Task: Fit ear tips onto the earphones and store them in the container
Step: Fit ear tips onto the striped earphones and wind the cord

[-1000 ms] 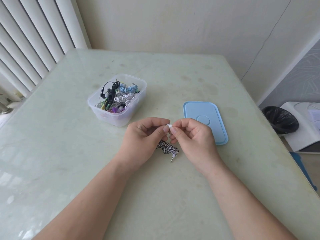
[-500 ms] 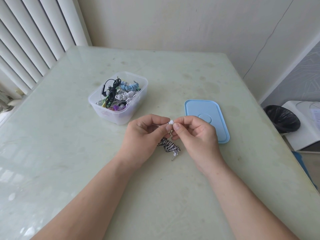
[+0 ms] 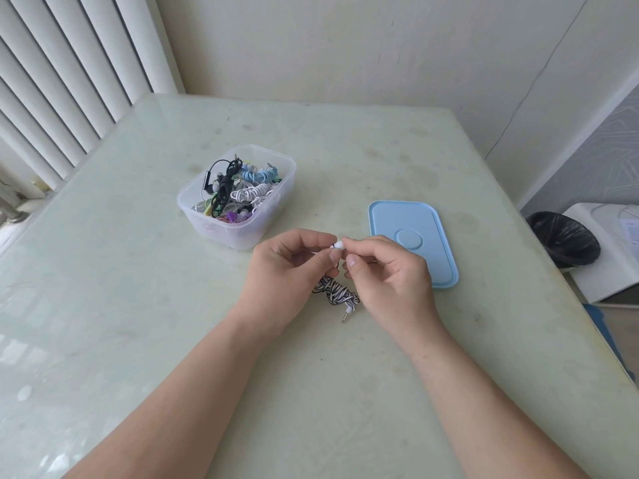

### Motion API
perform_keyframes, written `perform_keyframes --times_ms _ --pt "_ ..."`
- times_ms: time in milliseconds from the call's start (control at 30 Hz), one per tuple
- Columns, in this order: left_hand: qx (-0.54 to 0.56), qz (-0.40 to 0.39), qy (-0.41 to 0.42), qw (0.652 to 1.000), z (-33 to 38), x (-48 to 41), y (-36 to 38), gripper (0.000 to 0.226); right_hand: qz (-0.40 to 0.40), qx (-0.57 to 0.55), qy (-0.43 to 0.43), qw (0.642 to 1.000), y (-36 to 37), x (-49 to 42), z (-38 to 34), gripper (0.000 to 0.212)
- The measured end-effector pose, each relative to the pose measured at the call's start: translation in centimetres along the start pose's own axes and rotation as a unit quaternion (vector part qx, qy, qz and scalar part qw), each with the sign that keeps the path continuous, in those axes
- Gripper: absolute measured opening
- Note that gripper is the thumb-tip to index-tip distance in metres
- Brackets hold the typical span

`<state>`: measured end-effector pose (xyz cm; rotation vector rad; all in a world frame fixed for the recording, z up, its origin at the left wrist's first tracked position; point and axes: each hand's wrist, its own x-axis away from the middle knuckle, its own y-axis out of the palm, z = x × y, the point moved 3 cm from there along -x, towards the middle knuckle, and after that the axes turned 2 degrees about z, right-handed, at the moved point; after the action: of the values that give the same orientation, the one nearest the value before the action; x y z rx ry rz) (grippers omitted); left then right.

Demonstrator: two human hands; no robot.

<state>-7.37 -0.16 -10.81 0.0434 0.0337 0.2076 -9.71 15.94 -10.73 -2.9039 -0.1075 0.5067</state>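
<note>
My left hand (image 3: 287, 271) and my right hand (image 3: 387, 271) meet over the middle of the table. Between their fingertips sits a small white ear tip (image 3: 339, 244); my right hand pinches it while my left hand pinches the earbud just behind it. The black-and-white striped earphone cable (image 3: 335, 293) hangs bundled below my fingers, its plug (image 3: 346, 313) resting on the table. A clear plastic container (image 3: 242, 233) holding several coiled earphones stands to the upper left.
The container's light blue lid (image 3: 411, 243) lies flat just right of my hands. The pale green table (image 3: 138, 305) ends at a wall behind. A black-lined bin (image 3: 563, 238) stands on the floor past the right edge.
My hands stay together at the ear tip, with only small finger shifts. The camera view has tilted slightly.
</note>
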Motion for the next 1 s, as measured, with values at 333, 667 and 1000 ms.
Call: perform_keyframes --times_ms 333,667,1000 --pt "0.011 -0.024 0.014 1.0 -0.2 -0.2 0.0 0.029 -0.001 -0.027 0.069 0.997 -0.1 0.1 0.3 0.027" --pt "0.138 0.009 -0.026 0.99 1.9 0.2 -1.2 0.022 -0.137 0.094 0.079 0.983 0.2 0.6 -1.0 0.042" --pt "-0.23 0.005 0.118 0.966 4.8 1.7 -3.1 0.023 -0.107 -0.108 0.234 0.96 1.8 -0.9 -3.6 0.039"
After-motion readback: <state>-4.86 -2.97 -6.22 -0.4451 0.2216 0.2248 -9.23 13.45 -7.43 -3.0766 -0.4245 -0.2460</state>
